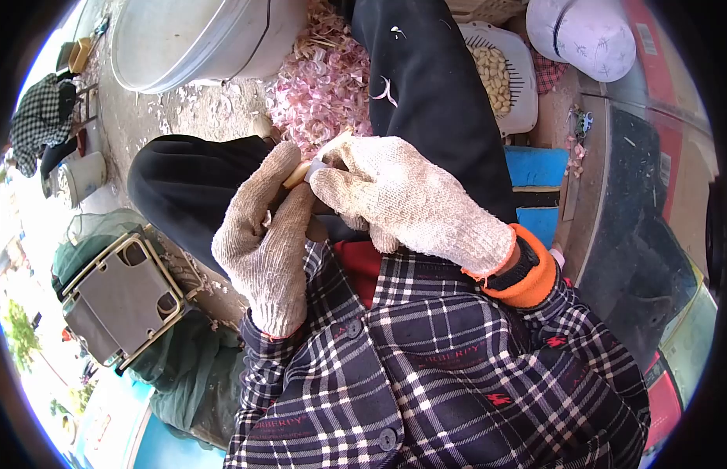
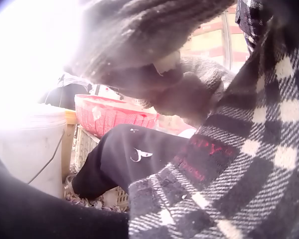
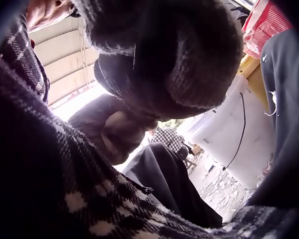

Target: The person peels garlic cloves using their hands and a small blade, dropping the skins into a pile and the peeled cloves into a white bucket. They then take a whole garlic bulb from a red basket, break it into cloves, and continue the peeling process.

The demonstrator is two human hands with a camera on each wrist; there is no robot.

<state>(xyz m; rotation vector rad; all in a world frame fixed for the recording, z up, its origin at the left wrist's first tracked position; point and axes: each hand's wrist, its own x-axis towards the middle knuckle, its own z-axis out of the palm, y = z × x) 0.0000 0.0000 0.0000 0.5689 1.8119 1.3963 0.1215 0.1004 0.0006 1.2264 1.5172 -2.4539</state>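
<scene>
Both hands wear knitted off-white gloves and meet over the lap in the head view. The left hand (image 1: pixel 262 234) pinches a pale yellow garlic clove (image 1: pixel 297 175) between thumb and fingertips. Close against it, the right hand (image 1: pixel 414 187) has its thumb and curled fingers around a small grey blade-like piece (image 1: pixel 315 170), mostly hidden by the glove. A scrap of skin (image 1: pixel 267 220) clings to the left glove. In the left wrist view the left glove (image 2: pixel 139 45) is blurred by glare; the right glove (image 3: pixel 189 59) looks dark in the right wrist view.
Pink garlic skins (image 1: pixel 320 86) are heaped between the legs, beside a large white bucket (image 1: pixel 176 39). A white basket (image 1: pixel 523 117) of peeled cloves stands beyond the right knee. A folding chair (image 1: pixel 125 301) is at left. Another person (image 1: pixel 43 117) sits further off.
</scene>
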